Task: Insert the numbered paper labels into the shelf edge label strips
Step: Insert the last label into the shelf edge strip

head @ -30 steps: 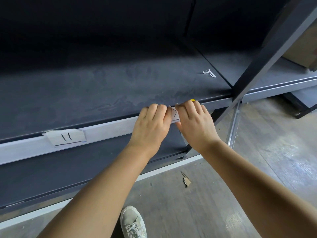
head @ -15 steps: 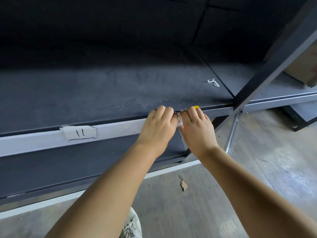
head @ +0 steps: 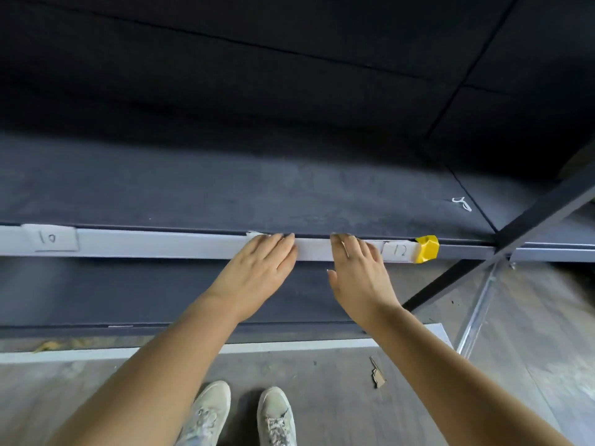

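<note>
A pale label strip (head: 180, 244) runs along the front edge of a dark shelf. A paper label marked 12 (head: 399, 251) sits in the strip near its right end, beside a yellow end cap (head: 427, 248). Another label marked 10 (head: 51, 237) sits in the strip at the far left. My left hand (head: 257, 272) lies flat on the strip, fingers extended, covering most of a label whose corner shows above the fingers. My right hand (head: 359, 275) rests flat on the strip just left of label 12. Neither hand holds anything.
The dark shelf board (head: 289, 188) carries a small white clip (head: 462, 203) at its back right. A black diagonal brace (head: 502, 249) and a metal upright (head: 476, 313) stand at the right. My shoes (head: 244, 416) and a cardboard scrap (head: 377, 378) are on the wooden floor.
Both hands let go of label 12, which now sits in the strip, and slid left along it, spreading flat. The view swung so label 10 appears at the left.
</note>
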Motion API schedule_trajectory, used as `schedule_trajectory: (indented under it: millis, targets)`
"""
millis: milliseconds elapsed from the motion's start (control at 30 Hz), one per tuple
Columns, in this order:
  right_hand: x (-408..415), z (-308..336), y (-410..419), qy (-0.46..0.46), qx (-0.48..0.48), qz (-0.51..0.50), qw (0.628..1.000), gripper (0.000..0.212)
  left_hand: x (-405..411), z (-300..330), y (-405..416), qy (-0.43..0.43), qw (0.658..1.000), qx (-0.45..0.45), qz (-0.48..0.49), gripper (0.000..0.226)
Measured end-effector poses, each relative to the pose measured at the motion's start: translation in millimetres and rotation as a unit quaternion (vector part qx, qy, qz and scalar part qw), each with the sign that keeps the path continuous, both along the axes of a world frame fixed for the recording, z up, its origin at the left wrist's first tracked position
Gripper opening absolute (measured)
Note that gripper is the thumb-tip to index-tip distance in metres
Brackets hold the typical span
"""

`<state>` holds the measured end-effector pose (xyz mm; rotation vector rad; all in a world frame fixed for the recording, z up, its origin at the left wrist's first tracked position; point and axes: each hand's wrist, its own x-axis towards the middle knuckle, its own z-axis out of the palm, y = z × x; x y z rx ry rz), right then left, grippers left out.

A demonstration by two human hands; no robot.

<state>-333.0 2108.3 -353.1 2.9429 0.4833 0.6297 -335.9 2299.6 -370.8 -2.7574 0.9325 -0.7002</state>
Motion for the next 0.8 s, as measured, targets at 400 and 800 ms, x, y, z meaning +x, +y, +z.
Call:
schedule_trajectory:
  millis: [400, 800]
  targets:
    - [9.3, -13.7, 75.3, -0.038, 0.009, 0.054, 0.998, 0.07, 6.3, -14.2, 51.3, -0.021, 0.997, -0.059, 0.035, 0.077]
    - [18.0, -18.1, 77.5, -0.06, -0.038, 0.057, 0.996, 0.063, 18.1, -9.4, 41.3, -0.055, 0.995, -0.075, 0.037, 0.05]
